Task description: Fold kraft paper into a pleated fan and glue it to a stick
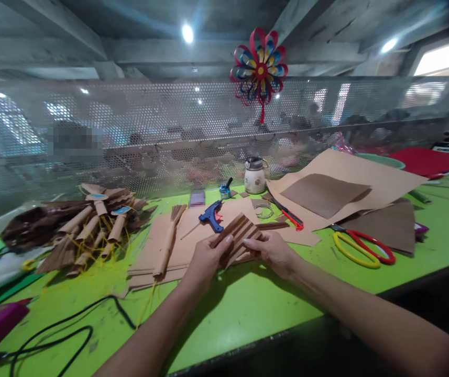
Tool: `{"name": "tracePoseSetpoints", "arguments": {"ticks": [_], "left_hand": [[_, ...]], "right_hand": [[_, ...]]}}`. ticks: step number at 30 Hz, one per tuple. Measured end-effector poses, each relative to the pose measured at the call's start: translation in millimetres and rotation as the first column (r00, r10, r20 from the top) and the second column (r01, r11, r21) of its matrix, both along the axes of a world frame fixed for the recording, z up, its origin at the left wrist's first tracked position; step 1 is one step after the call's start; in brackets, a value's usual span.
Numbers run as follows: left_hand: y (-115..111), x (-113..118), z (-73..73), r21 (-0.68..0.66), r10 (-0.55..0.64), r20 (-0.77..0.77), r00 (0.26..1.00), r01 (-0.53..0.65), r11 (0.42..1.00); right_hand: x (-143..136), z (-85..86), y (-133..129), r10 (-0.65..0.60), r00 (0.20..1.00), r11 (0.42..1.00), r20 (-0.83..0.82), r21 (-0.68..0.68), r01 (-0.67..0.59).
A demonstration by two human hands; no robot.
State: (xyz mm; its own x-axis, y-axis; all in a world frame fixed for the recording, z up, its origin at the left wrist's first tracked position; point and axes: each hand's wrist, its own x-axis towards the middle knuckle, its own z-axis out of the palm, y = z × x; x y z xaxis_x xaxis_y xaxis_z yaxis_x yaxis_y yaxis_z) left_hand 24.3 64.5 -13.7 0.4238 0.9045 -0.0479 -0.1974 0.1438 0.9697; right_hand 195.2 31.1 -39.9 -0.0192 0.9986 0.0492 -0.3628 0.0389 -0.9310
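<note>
Two bare hands work low over a green surface [232,314], holding a piece of pleated brown paper [240,235] between them. The left hand [207,256] has a closed grip on its left side, thumb on top; the right hand [277,252] pinches the right side the same way. The paper tilts upward, its folds in plain view. It looks light and fairly stiff along the folds, likely to crease or tear if squeezed hard; the side edges, pinched lightly, seem the best hold, and I'd expect little slipping. Just beyond the grip lies a blue glue gun [210,215] on flat brown sheets [149,245]. Left of the grip, a rolled paper piece with a fringed end [166,251] rests on those sheets. To the right, well apart, lie scissors [360,249] with red and yellow handles.
</note>
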Motion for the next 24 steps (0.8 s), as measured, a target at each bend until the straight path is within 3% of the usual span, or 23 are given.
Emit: {"name": "tracePoseSetpoints", "arguments": {"ticks": [6, 13, 24], "left_hand": [[-6, 3, 4.7, -0.022, 0.041, -0.012, 0.999, -0.041, 0.999], [-6, 0, 1.9, -0.027, 0.008, 0.050, 0.999, -0.007, 1.000], [4, -4, -2.4, -0.133, 0.108, 0.043, 0.993, -0.102, 0.986]], "right_hand": [[-10, 4.2, -7, 0.063, 0.997, 0.998, -0.052, 0.011, -0.062], [-11, -0.7, -10, 0.083, 0.997, 0.996, -0.004, 0.014, -0.083], [-12, -0.7, -19, 0.103, 0.992, 0.995, 0.073, 0.010, -0.104]]}}
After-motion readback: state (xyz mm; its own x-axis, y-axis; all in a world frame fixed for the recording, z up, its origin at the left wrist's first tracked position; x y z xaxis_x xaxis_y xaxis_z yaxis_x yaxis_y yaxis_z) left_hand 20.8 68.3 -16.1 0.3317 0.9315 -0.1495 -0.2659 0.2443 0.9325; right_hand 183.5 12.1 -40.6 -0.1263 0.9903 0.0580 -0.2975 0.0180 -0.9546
